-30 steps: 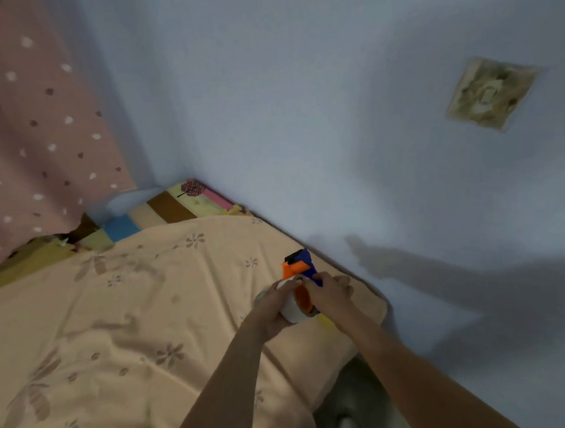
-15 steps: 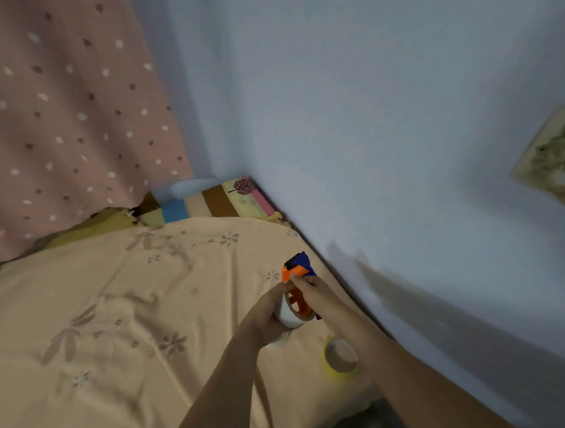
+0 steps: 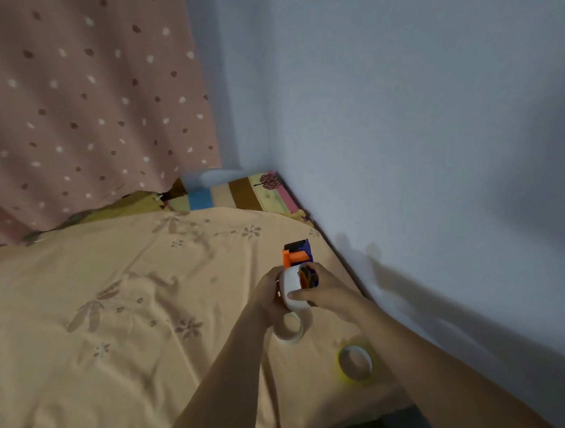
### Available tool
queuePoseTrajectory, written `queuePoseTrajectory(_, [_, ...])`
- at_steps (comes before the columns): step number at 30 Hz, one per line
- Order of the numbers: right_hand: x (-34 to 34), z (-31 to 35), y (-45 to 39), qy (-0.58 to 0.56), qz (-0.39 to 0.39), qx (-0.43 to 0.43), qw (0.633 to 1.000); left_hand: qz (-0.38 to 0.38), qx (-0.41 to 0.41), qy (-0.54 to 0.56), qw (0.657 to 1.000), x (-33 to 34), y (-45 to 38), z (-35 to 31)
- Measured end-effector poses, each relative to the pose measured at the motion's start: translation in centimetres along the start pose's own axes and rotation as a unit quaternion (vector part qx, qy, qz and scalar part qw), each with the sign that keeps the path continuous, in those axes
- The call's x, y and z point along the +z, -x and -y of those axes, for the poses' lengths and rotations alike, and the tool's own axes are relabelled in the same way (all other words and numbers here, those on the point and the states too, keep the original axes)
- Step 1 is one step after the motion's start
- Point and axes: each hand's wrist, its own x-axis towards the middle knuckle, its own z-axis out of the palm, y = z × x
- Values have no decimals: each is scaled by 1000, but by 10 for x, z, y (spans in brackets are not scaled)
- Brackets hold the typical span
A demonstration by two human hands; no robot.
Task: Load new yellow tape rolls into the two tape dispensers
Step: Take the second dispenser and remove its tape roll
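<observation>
An orange and blue tape dispenser (image 3: 298, 254) is held above the bed, close to the wall. A pale roll (image 3: 292, 288) sits on its spool. My left hand (image 3: 267, 296) grips the dispenser from the left. My right hand (image 3: 323, 291) holds the pale roll, thumb across its outer face. Below my hands a second pale ring (image 3: 288, 328) lies on the sheet. A yellow tape roll (image 3: 355, 362) lies flat on the sheet nearer the bed's edge. Only one dispenser is in view.
The bed is covered by an orange flowered sheet (image 3: 114, 309). A blue-grey wall (image 3: 419, 137) runs along its right side. A pink dotted curtain (image 3: 76, 101) hangs at the back left, with a striped cushion (image 3: 236, 192) in the corner.
The camera has swung, so the curtain fills more of the left. My hands with the dispenser stay together; the pale ring below them has come into sight.
</observation>
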Motion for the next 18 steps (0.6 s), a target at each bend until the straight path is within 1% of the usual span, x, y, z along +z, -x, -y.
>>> queuePoseTrajectory(5, [-5,-3,-10,5,18,15,1000,7,8,-2,1000,0,-5,-3])
queuePoseTrajectory(7, [-6,-7,-12,4,21,21,1000,-16,10,-11,1000,-3,-8,-3])
queuePoseTrajectory(9, [-7,-10,-12,-4,19,25,1000,-61,20,-27,998,-8,-12,-3])
queuePoseTrajectory(11, [-10,-13,-12,-16,12,35,999,-89,25,-42,995,-11,-14,0])
queuePoseTrajectory(14, [-10,-15,-15,27,35,40,998,-95,29,-77,992,-15,-19,5])
queuePoseTrajectory(16, [-9,-15,-18,60,50,35,996,-91,32,-73,993,-18,-20,7])
queuePoseTrajectory(18, [-10,-15,-21,59,49,29,997,-105,33,-63,992,-21,-19,5])
